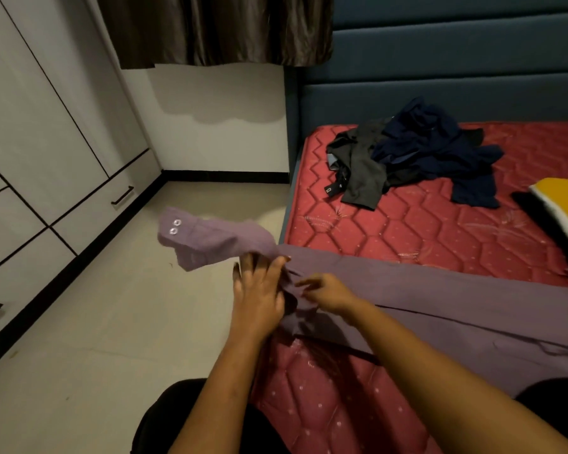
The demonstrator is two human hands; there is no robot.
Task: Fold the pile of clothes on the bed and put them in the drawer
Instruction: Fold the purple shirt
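Observation:
A purple shirt (440, 299) lies spread across the near part of the red mattress (407, 231). Its sleeve, with two buttons on the cuff (191, 237), sticks out over the bed's left edge above the floor. My left hand (259, 290) holds the sleeve where it meets the shirt body, fingers partly spread. My right hand (328, 291) pinches the purple cloth just beside it. A pile of dark clothes (417, 152), grey and navy, sits farther back on the mattress.
A white wardrobe with drawers and dark handles (122, 195) stands along the left wall across a tiled floor (112, 322). A yellow and white folded item (564, 204) lies at the bed's right edge. A blue padded headboard (440, 60) stands behind the bed.

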